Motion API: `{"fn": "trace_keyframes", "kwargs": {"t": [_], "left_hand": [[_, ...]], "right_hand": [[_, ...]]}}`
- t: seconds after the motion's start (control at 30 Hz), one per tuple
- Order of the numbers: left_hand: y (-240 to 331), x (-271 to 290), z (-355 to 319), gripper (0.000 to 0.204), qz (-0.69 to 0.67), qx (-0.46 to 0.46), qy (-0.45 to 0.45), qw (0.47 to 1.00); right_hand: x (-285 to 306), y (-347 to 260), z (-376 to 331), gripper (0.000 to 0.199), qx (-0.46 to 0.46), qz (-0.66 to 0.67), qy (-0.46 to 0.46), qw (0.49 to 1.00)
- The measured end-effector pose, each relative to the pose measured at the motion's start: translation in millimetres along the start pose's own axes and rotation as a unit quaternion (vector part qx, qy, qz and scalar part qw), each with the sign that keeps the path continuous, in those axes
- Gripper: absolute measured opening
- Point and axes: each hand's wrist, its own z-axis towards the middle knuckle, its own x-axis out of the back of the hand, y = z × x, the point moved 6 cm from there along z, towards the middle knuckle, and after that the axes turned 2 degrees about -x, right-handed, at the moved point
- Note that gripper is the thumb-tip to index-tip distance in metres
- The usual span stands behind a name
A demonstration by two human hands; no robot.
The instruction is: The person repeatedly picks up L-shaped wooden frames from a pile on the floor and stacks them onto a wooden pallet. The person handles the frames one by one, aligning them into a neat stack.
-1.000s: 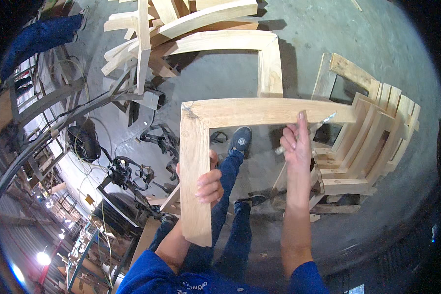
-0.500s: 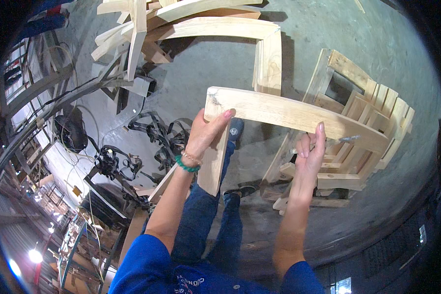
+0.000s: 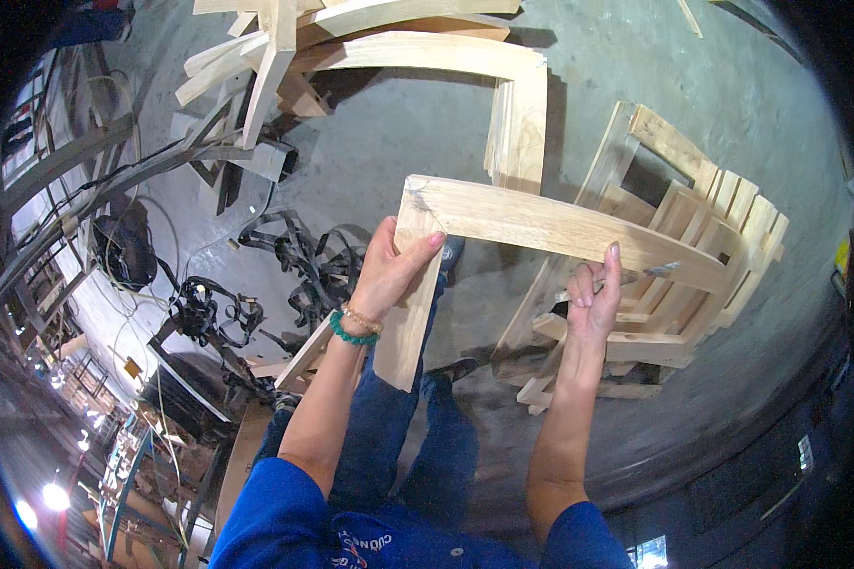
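A pale wooden frame piece [image 3: 531, 218], two boards joined in an angle, is held up in front of me. My left hand [image 3: 394, 268] grips its short leg just below the joint, thumb lying on the face. A dark smear marks the wood at that corner. My right hand [image 3: 593, 292] is closed at the lower edge of the long board, with its thumb pointing up against the wood. Something slim with a dark end pokes from the curled fingers; its kind is unclear. A grey streak shows on the board beside that hand.
Several wooden frames [image 3: 674, 341] are stacked on the floor at right. More angled wood pieces [image 3: 517, 123] lie at the far side. Black straps [image 3: 294, 275], cables and a metal frame [image 3: 76, 171] occupy the left. My legs [image 3: 380, 436] stand beneath the held piece.
The frame piece and both hands have shifted slightly down in view, its far right end a little to the left. My grip looks the same.
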Motion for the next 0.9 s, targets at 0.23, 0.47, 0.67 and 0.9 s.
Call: {"fn": "trace_keyframes", "kwargs": {"t": [0.23, 0.47, 0.67, 0.9], "left_hand": [[21.8, 2.2, -38.9, 0.070, -0.144, 0.035, -0.121, 0.982], [46.8, -55.8, -95.0, 0.109, -0.314, -0.028, -0.438, 0.842], [89.2, -111.9, -143.6, 0.085, -0.316, -0.067, -0.459, 0.828], [68.6, -164.3, -121.9, 0.103, 0.026, -0.114, -0.163, 0.980]], "right_hand": [[0.4, -15.0, -1.3, 0.024, -0.039, 0.106, -0.057, 0.992], [-56.4, -27.4, 9.7, 0.035, -0.159, 0.127, -0.213, 0.956], [-68.2, -40.4, 14.2, 0.038, -0.244, -0.053, -0.306, 0.919], [5.0, -70.7, -37.0, 0.054, -0.154, -0.327, -0.217, 0.907]]}}
